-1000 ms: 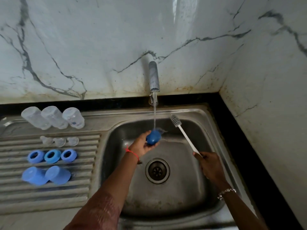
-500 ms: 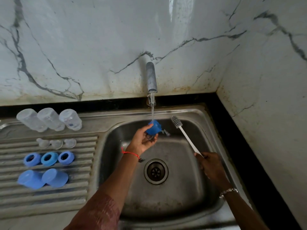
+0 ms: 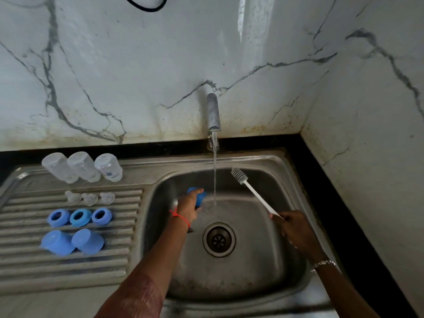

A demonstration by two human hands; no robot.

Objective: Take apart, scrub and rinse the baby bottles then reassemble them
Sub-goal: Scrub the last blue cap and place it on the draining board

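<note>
My left hand grips a blue bottle cap over the sink basin, just left of the water stream from the tap. My right hand holds the white handle of a bottle brush, its grey bristle head raised to the right of the stream. On the drainboard lie three clear bottles, three clear nipples, three blue collar rings and two blue caps.
The round drain sits in the middle of the basin. Marble walls close the back and right side, with a black counter edge along them. A black cable loop hangs at the top.
My left hand moved the blue cap out of the stream, to the left and lower. The brush and right hand stayed about where they were.
</note>
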